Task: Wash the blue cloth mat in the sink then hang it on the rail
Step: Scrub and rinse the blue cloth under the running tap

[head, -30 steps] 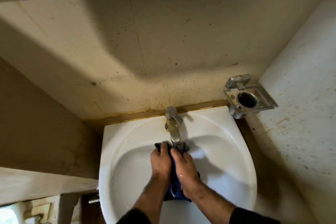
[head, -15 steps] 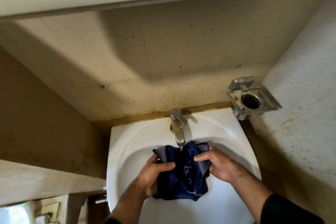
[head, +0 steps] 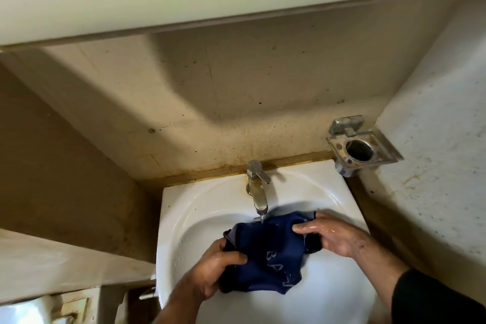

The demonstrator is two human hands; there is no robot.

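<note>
Stained beige walls back the white sink (head: 184, 218); under its tap (head: 259, 192) I see my left hand (head: 210, 273) and right hand (head: 334, 237) gripping the mat (head: 271, 252), fingers curled.

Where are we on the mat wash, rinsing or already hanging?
Rinsing. Done: the blue cloth mat is in the sink, wet. In hand: left hand and right hand grip its ends, spread under the running tap. Left: wringing, hanging; no rail in view.

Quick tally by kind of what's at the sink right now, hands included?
Hands: 2, left hand and right hand
Blue cloth mat: 1
White sink: 1
Metal tap: 1
Metal wall holder: 1
Total: 6
</note>
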